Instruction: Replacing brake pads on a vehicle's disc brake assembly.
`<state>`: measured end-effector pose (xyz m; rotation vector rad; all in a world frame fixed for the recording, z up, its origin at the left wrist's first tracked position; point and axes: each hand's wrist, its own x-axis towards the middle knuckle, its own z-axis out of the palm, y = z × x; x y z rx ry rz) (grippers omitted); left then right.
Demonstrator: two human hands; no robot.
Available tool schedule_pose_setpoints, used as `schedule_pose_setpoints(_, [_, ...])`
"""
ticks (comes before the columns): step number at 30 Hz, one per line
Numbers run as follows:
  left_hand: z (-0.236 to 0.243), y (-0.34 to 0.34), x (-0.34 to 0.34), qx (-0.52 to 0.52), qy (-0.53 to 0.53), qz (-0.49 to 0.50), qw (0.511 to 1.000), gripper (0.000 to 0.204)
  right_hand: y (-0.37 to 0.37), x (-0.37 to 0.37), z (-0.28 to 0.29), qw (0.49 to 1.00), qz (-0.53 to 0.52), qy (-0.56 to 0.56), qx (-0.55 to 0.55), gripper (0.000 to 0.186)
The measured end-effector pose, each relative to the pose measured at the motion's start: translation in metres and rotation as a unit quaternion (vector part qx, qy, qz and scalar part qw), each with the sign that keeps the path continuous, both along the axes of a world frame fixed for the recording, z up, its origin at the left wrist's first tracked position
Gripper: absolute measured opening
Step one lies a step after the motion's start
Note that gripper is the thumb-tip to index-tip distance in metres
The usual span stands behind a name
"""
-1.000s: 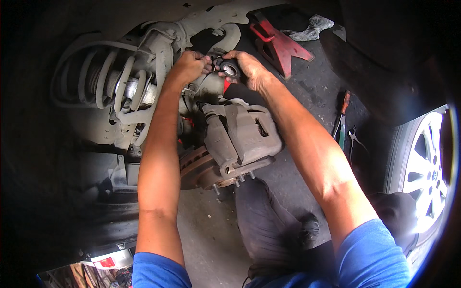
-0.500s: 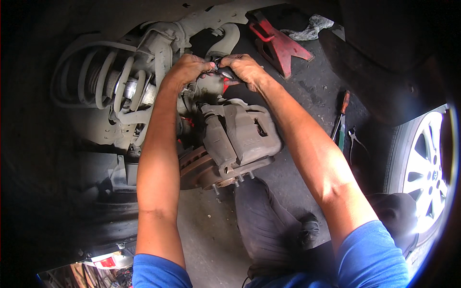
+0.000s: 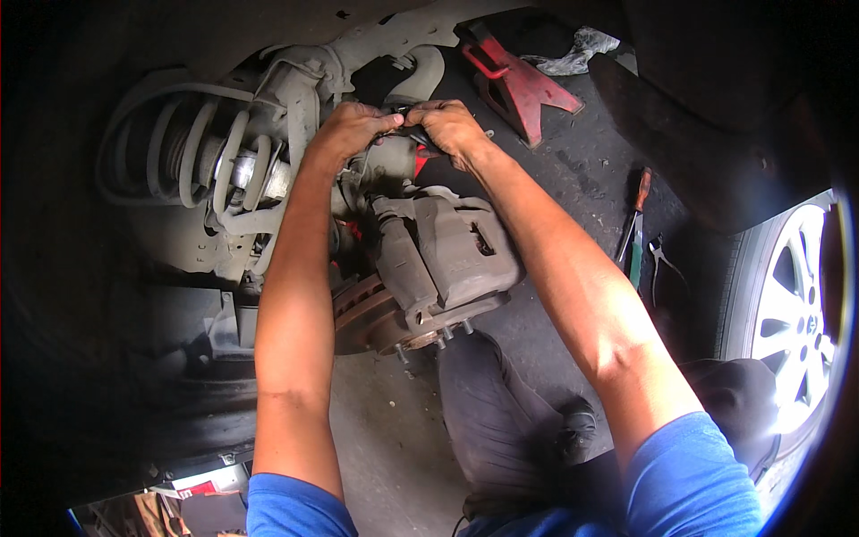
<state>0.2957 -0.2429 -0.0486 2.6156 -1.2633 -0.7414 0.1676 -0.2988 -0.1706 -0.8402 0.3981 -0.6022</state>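
My left hand (image 3: pixel 361 130) and my right hand (image 3: pixel 444 130) meet, fingers closed, at the upper part of the car's suspension. Dark material shows between them; in my right hand is a black round object (image 3: pixel 417 136), mostly hidden by the fingers, and what my left fingers pinch is too small to make out. Below them sit the grey brake caliper (image 3: pixel 447 251) and the rusty brake disc (image 3: pixel 362 318) with wheel studs. A grey coil spring round a shock absorber (image 3: pixel 242 166) lies to the left of my left forearm. A bit of red (image 3: pixel 420 159) shows under my right hand.
Right of my hands stand a red jack stand (image 3: pixel 528 89) and crumpled plastic (image 3: pixel 582 49). An orange-handled screwdriver (image 3: pixel 641 188), a green-handled tool (image 3: pixel 636 251) and pliers (image 3: pixel 659 255) lie on the dark floor. An alloy wheel (image 3: pixel 792 322) is at the far right. My legs are below.
My fingers have drawn closer together. My right hand has turned over the black round object, whose silvery middle showed a second ago and is now mostly covered.
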Motion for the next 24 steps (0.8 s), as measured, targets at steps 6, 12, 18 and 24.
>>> schedule_pose_setpoints(6, [-0.002, 0.001, -0.001, -0.036, -0.037, -0.049, 0.997, 0.03, 0.003, 0.0, 0.003, 0.999, -0.01, 0.017, 0.05, 0.024])
schedule_pose_setpoints(12, [-0.002, 0.0, -0.005, -0.039, 0.028, -0.011, 0.999, 0.032, 0.004, 0.008, -0.001, 0.999, -0.006, 0.029, 0.044, 0.024])
schedule_pose_setpoints(18, [-0.006, -0.001, -0.007, -0.023, -0.014, -0.022, 0.999, 0.029, 0.005, 0.001, 0.0, 0.999, -0.033, 0.04, -0.009, 0.024])
schedule_pose_setpoints(24, [-0.018, -0.002, 0.005, -0.048, -0.038, 0.008, 0.998, 0.026, 0.007, -0.007, 0.011, 0.998, -0.023, 0.047, -0.033, 0.036])
